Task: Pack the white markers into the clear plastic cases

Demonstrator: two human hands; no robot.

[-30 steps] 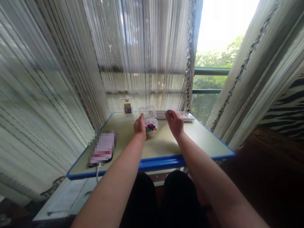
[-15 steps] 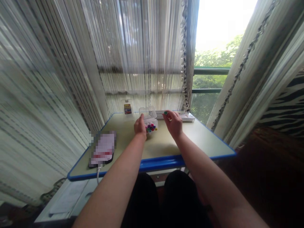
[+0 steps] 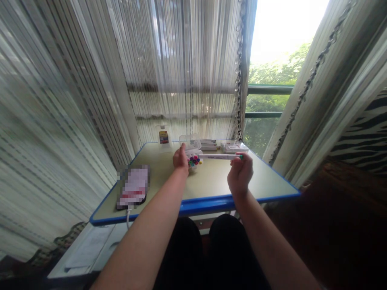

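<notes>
My left hand [image 3: 180, 158] is closed on the side of a clear plastic marker box [image 3: 193, 155] with its lid up; coloured marker caps show inside. My right hand [image 3: 240, 174] pinches a white marker with a green end [image 3: 220, 156], held level with its far end at the mouth of the box. Both hands are above the back middle of a small cream table with a blue edge [image 3: 199, 205].
A row of loose markers [image 3: 208, 144] and a flat packet [image 3: 234, 146] lie at the table's back edge. A small bottle [image 3: 163, 138] stands back left. A blurred-out device with a white cable [image 3: 133, 187] lies front left. Curtains hang around; a window opens right.
My right hand has drawn back toward me and to the right, and the marker it holds now lies level, pointing at the box. My left hand has stayed on the box.
</notes>
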